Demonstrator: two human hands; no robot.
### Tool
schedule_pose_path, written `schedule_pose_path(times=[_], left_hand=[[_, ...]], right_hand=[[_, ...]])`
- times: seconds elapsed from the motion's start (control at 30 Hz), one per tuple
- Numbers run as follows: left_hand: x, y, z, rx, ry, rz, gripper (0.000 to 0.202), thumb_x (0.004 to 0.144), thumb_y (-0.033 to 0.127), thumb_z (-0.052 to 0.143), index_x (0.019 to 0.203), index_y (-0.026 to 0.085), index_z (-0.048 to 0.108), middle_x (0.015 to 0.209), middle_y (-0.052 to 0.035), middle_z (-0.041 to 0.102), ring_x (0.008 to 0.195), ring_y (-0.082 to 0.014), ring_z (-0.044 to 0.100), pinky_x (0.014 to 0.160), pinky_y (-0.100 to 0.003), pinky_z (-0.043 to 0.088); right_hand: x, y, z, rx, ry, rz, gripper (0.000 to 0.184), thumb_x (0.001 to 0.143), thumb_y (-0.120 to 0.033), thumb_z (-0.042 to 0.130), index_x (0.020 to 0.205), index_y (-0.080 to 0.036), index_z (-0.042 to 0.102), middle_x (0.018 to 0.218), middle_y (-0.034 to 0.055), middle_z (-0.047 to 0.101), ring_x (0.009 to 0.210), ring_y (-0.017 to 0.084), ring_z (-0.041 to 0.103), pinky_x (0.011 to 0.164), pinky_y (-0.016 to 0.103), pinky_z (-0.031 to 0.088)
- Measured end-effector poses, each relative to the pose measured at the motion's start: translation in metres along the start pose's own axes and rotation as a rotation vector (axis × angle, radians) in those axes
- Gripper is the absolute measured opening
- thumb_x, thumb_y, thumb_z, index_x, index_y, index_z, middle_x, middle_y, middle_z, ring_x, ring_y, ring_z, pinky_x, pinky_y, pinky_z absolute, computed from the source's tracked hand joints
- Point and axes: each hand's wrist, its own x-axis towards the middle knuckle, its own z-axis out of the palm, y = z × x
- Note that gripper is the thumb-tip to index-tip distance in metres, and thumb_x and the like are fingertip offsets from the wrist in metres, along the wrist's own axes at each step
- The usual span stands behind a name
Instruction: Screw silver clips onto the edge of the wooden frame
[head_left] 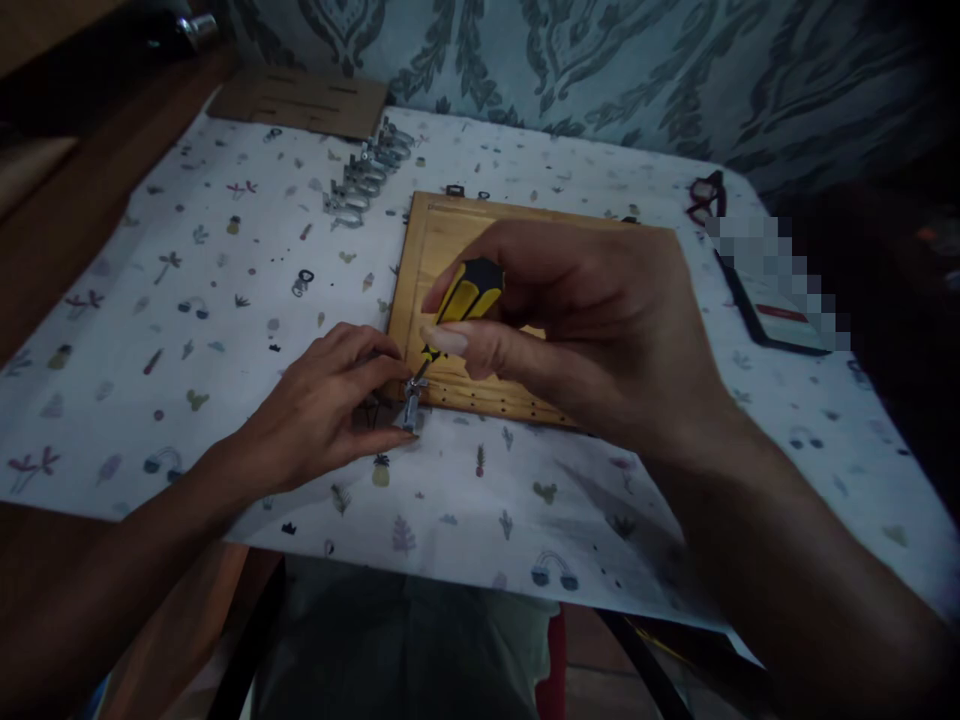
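Observation:
My right hand (pixel 592 330) grips a yellow-and-black screwdriver (pixel 469 292), its shaft slanting down to the left. The screwdriver's tip meets a small silver metal fitting (pixel 412 402) at the near left corner of a wooden board (pixel 409 270). My left hand (pixel 322 410) is closed around the fitting, with the thumb on the near side and the fingers at the board's edge. The board lies flat, with a row of small dark holes along its near edge. Much of its surface is hidden under my right hand.
Several similar metal fittings (pixel 367 175) stand in a row beyond the board. Behind them lies a piece of cardboard (pixel 300 103). Glasses (pixel 706 198) and a dark-edged, phone-like object (pixel 780 310), partly blurred out, lie at the right. A patterned cloth (pixel 247 260) covers the table.

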Motion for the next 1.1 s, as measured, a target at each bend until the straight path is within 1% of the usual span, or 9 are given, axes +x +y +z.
schedule_pose_path(times=[0.1, 0.2, 0.3, 0.4, 0.53, 0.6, 0.8, 0.97, 1.1], left_hand=[[0.000, 0.000, 0.000, 0.005, 0.007, 0.016, 0.044, 0.088, 0.052, 0.060, 0.116, 0.019, 0.057, 0.116, -0.0100, 0.056, 0.109, -0.0253, 0.053, 0.089, -0.041, 0.053], [0.001, 0.000, 0.000, 0.008, 0.008, 0.022, 0.042, 0.088, 0.052, 0.060, 0.117, 0.021, 0.055, 0.116, -0.0092, 0.056, 0.109, -0.0254, 0.053, 0.088, -0.040, 0.053], [0.001, 0.000, 0.000, 0.011, -0.004, 0.014, 0.044, 0.088, 0.051, 0.060, 0.121, 0.023, 0.054, 0.116, -0.0086, 0.057, 0.109, -0.0257, 0.054, 0.088, -0.041, 0.053], [0.001, 0.001, 0.000, 0.008, -0.004, 0.007, 0.044, 0.088, 0.050, 0.062, 0.122, 0.024, 0.054, 0.116, -0.0079, 0.058, 0.107, -0.0255, 0.054, 0.087, -0.041, 0.053], [0.001, 0.002, -0.001, 0.004, -0.008, 0.000, 0.042, 0.089, 0.051, 0.059, 0.123, 0.027, 0.053, 0.118, -0.0081, 0.057, 0.109, -0.0264, 0.055, 0.086, -0.042, 0.054], [0.001, 0.002, -0.002, 0.004, -0.014, 0.002, 0.043, 0.089, 0.053, 0.058, 0.124, 0.028, 0.053, 0.119, -0.0083, 0.057, 0.108, -0.0270, 0.055, 0.084, -0.043, 0.055], [0.001, 0.001, -0.001, -0.013, -0.003, -0.004, 0.044, 0.087, 0.051, 0.061, 0.122, 0.026, 0.053, 0.117, -0.0084, 0.057, 0.107, -0.0270, 0.054, 0.082, -0.042, 0.054], [0.001, 0.000, 0.000, -0.001, -0.014, -0.007, 0.041, 0.087, 0.051, 0.061, 0.118, 0.025, 0.053, 0.115, -0.0089, 0.056, 0.105, -0.0270, 0.053, 0.083, -0.044, 0.053], [0.000, 0.000, 0.001, -0.008, -0.019, -0.013, 0.040, 0.088, 0.051, 0.060, 0.119, 0.026, 0.052, 0.115, -0.0085, 0.055, 0.105, -0.0269, 0.052, 0.083, -0.044, 0.052]], right_hand=[[-0.004, 0.001, 0.009, 0.009, 0.117, 0.023, 0.027, 0.086, -0.045, 0.069, 0.074, -0.023, 0.058, 0.066, -0.0028, 0.053, 0.058, 0.011, 0.047, 0.049, 0.027, 0.036], [-0.006, 0.002, 0.016, 0.033, 0.163, 0.003, 0.032, 0.082, -0.042, 0.074, 0.069, -0.023, 0.052, 0.067, -0.0034, 0.050, 0.057, 0.011, 0.043, 0.050, 0.027, 0.033], [-0.007, 0.004, 0.019, 0.048, 0.157, -0.002, 0.031, 0.082, -0.038, 0.075, 0.071, -0.023, 0.050, 0.069, -0.0035, 0.049, 0.059, 0.011, 0.042, 0.051, 0.026, 0.033], [-0.007, 0.006, 0.019, 0.062, 0.148, 0.008, 0.026, 0.081, -0.039, 0.075, 0.075, -0.024, 0.054, 0.071, -0.0031, 0.052, 0.061, 0.011, 0.045, 0.053, 0.025, 0.037], [-0.009, 0.010, 0.017, 0.132, 0.018, -0.001, 0.019, 0.086, -0.042, 0.069, 0.084, -0.023, 0.064, 0.069, -0.0032, 0.054, 0.062, 0.011, 0.051, 0.054, 0.024, 0.042], [-0.010, 0.012, 0.017, 0.165, -0.016, -0.014, 0.020, 0.088, -0.042, 0.067, 0.084, -0.022, 0.066, 0.066, -0.0037, 0.052, 0.062, 0.011, 0.052, 0.055, 0.023, 0.043], [-0.010, 0.016, 0.020, 0.113, 0.063, -0.002, 0.018, 0.086, -0.037, 0.071, 0.081, -0.021, 0.066, 0.064, -0.0043, 0.052, 0.059, 0.010, 0.049, 0.053, 0.022, 0.040], [-0.012, 0.016, 0.025, 0.097, 0.150, 0.045, 0.026, 0.081, -0.039, 0.075, 0.071, -0.021, 0.057, 0.064, -0.0051, 0.048, 0.058, 0.009, 0.046, 0.049, 0.021, 0.035], [-0.012, 0.017, 0.028, 0.086, 0.168, 0.049, 0.031, 0.082, -0.041, 0.073, 0.069, -0.022, 0.053, 0.063, -0.0058, 0.046, 0.056, 0.008, 0.044, 0.047, 0.021, 0.034]])
